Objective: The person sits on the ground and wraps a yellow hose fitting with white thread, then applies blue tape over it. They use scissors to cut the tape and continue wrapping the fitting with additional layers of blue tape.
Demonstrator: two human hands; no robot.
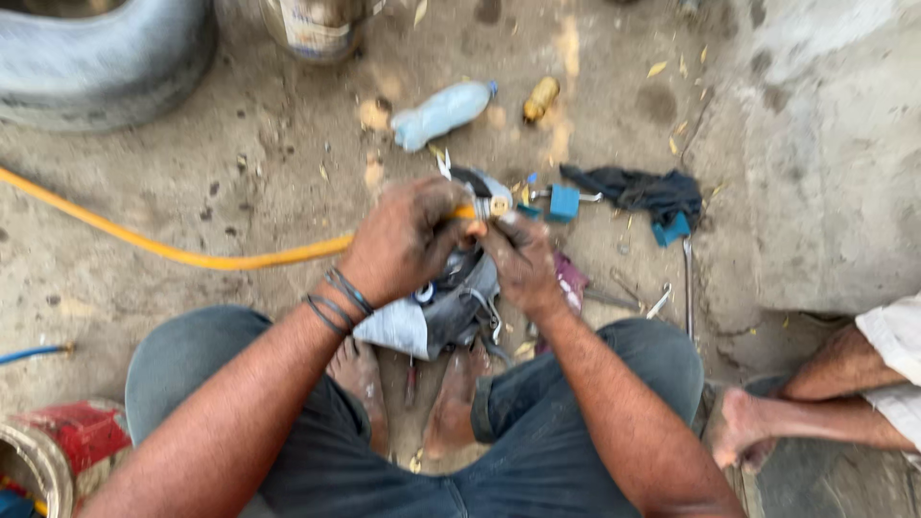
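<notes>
My left hand (403,240) is closed around the yellow hose (192,251); my right hand (518,257) pinches its metal end fitting (494,204), above the floor (240,173).

Landmark: yellow hose (192,255)
Plastic bottle (441,113): lying beyond the hose, pale blue, blue cap
Small bottle (540,98): just right of it, amber, lying
Labelled can (312,27): far top edge, white-and-blue label, blurred

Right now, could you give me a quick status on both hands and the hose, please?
Left hand gripping yellow hose near its end. Right hand pinching the metal fitting. Scattered tools on ground beyond, none blocking.
</notes>
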